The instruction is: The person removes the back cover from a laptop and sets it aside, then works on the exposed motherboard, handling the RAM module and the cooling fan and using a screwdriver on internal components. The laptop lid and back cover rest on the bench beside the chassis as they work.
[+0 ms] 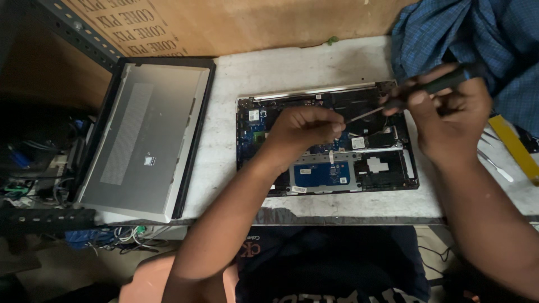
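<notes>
An opened laptop base [387,168] lies on the white table [224,163], its dark circuit boards, blue board and metal parts exposed. My right hand [449,112] grips a black-handled screwdriver [435,86]; the thin shaft slants down to the left toward my other hand's fingertips. My left hand [300,129] rests over the middle of the laptop's insides with fingers pinched together near the screwdriver tip. Whether they hold a small part is hidden.
A silver laptop lid [146,134] on a black case lies at the table's left. Blue checked cloth [477,33] sits at the back right, a yellow tool [514,143] and metal tweezers [494,163] at the right. Cardboard [252,22] stands behind; cables [33,163] hang at left.
</notes>
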